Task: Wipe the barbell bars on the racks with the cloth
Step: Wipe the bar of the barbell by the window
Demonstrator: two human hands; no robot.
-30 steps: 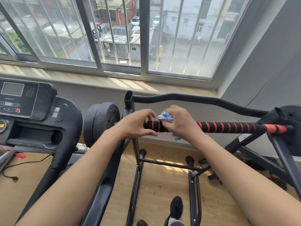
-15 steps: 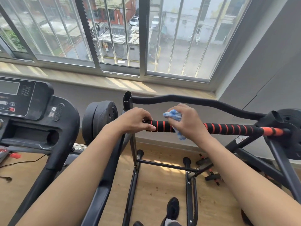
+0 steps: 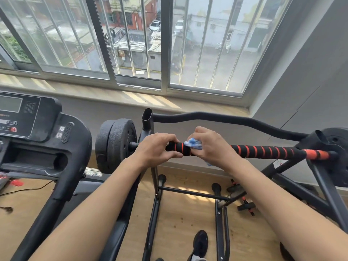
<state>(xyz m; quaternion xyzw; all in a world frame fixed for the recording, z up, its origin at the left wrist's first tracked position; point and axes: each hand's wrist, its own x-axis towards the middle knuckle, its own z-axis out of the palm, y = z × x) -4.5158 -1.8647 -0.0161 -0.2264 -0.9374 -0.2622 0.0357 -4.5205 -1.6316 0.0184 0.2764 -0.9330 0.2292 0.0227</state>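
Note:
A black barbell bar with orange stripes [image 3: 263, 151] lies across a black rack [image 3: 148, 121], with black weight plates [image 3: 114, 146] on its left end and another plate [image 3: 337, 147] at the right. My left hand [image 3: 158, 147] grips the bar near its left end. Just to the right, my right hand [image 3: 212, 146] wraps a blue and white cloth [image 3: 193, 144] around the bar. A second, curved black bar [image 3: 235, 123] rests higher on the rack, behind the striped one.
A treadmill console and its handle [image 3: 47, 140] stand close on the left. The window sill [image 3: 113, 95] and barred window are behind the rack. A grey wall [image 3: 310, 81] closes the right side. Small dumbbells [image 3: 244, 204] lie on the wooden floor, and my shoe [image 3: 200, 243] is below.
My right hand slid the cloth right along the bar, then back left toward my left hand. My left hand kept its grip near the bar's left end.

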